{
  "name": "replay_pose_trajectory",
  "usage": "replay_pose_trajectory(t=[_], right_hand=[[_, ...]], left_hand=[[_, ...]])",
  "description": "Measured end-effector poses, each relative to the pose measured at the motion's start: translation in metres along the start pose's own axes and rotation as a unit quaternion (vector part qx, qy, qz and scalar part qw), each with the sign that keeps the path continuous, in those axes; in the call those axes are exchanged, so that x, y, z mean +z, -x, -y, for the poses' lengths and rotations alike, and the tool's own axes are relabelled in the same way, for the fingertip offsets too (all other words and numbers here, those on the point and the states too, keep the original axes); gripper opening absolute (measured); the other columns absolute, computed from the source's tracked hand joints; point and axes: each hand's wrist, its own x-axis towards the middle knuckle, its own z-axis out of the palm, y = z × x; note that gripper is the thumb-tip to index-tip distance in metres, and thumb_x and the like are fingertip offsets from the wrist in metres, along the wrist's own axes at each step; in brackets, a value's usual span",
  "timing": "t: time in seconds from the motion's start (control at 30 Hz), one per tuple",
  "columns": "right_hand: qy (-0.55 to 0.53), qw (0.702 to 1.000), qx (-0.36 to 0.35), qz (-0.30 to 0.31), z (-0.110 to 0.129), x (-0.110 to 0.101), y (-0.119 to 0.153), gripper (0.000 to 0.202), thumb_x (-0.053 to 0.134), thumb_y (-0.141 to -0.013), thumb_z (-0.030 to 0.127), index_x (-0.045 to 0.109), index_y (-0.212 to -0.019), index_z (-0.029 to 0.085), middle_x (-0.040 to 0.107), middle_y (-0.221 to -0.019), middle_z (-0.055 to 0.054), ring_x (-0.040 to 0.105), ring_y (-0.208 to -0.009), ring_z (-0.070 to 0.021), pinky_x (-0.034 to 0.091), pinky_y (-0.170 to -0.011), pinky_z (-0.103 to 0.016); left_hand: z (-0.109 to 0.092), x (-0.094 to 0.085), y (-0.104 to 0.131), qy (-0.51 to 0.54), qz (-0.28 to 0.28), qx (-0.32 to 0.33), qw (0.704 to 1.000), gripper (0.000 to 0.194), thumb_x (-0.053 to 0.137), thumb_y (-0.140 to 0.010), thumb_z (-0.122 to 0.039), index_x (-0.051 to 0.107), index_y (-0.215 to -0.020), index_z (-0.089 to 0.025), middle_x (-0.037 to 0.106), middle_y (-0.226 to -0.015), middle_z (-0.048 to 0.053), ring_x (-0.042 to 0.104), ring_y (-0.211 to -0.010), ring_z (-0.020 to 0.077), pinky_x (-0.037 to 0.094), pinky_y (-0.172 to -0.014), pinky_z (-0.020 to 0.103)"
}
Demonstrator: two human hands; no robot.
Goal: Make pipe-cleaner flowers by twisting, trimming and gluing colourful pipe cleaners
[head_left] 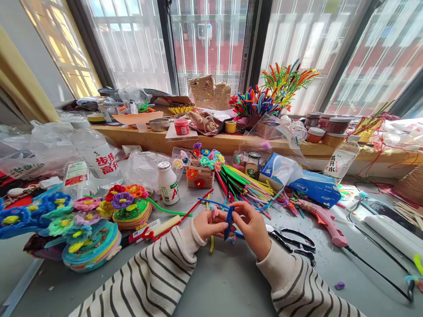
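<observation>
Between my two hands, over the grey table, is a dark blue pipe cleaner (228, 223) bent into a narrow loop, with a straight end sticking out to the left. My left hand (211, 225) pinches its left side, and something pink and white shows at those fingers, perhaps a ring. From the other side my right hand (248, 223) grips the loop with thumb and forefinger. A yellow pipe cleaner (212, 245) lies under my left hand. Black-handled scissors (294, 242) lie just right of my right hand, their blades partly hidden.
Pipe-cleaner flowers on round layered bases (92, 246) stand at the left. A white bottle (168, 184), a small flower basket (200, 172) and a bundle of loose pipe cleaners (244, 182) are ahead. A pink glue gun (325, 220) with its cord lies at the right.
</observation>
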Motion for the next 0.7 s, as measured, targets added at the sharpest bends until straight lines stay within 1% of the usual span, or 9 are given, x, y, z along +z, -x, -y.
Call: replay_pose_trajectory(t=[0.1, 0.2, 0.3, 0.47, 0.7], right_hand=[[-0.012, 1.000, 0.000, 0.009, -0.0002, 0.0010, 0.0004, 0.018, 0.044, -0.069, 0.017, 0.051, -0.086, 0.017, 0.055, -0.068, -0.001, 0.054, -0.058, -0.0114, 0.047, -0.048, -0.020], [-0.006, 1.000, -0.004, 0.017, -0.0014, 0.0022, 0.0006, 0.022, 0.044, -0.069, 0.017, 0.052, -0.090, 0.018, 0.057, -0.070, -0.001, 0.055, -0.059, -0.0113, 0.048, -0.050, -0.021], [0.011, 1.000, -0.006, 0.015, -0.0050, 0.0034, 0.0006, 0.022, 0.044, -0.070, 0.018, 0.056, -0.088, 0.019, 0.059, -0.075, -0.002, 0.056, -0.060, -0.0118, 0.049, -0.055, -0.023], [0.021, 1.000, -0.010, 0.002, -0.0093, 0.0044, 0.0009, 0.022, 0.047, -0.069, 0.020, 0.060, -0.087, 0.020, 0.062, -0.080, -0.003, 0.057, -0.068, -0.0148, 0.048, -0.061, -0.026], [0.026, 0.999, -0.022, -0.003, -0.0029, 0.0032, 0.0008, 0.020, 0.047, -0.069, 0.020, 0.060, -0.085, 0.019, 0.062, -0.080, -0.004, 0.057, -0.069, -0.0152, 0.048, -0.059, -0.025]], left_hand=[[-0.0024, 0.0015, 0.0003, 0.000, -0.022, -0.008, 1.000, 0.023, 0.063, -0.054, -0.028, 0.056, -0.071, -0.013, 0.064, -0.063, 0.003, 0.060, -0.064, 0.0173, 0.046, -0.058, 0.027], [-0.0027, 0.0021, -0.0003, 0.001, -0.042, -0.007, 0.999, 0.022, 0.063, -0.053, -0.029, 0.058, -0.068, -0.013, 0.064, -0.059, 0.002, 0.060, -0.060, 0.0169, 0.046, -0.055, 0.026], [-0.0021, 0.0018, -0.0013, 0.005, -0.041, -0.009, 0.999, 0.024, 0.064, -0.051, -0.030, 0.059, -0.067, -0.013, 0.064, -0.058, 0.002, 0.060, -0.058, 0.0169, 0.046, -0.054, 0.026], [-0.0024, 0.0022, -0.0009, 0.000, -0.048, -0.004, 0.999, 0.022, 0.064, -0.051, -0.028, 0.058, -0.063, -0.011, 0.064, -0.056, 0.002, 0.059, -0.055, 0.0163, 0.047, -0.052, 0.026], [-0.0025, 0.0024, 0.0013, -0.041, -0.047, 0.036, 0.997, 0.022, 0.062, -0.054, -0.030, 0.061, -0.064, -0.010, 0.063, -0.056, 0.004, 0.058, -0.055, 0.0158, 0.046, -0.053, 0.026]])
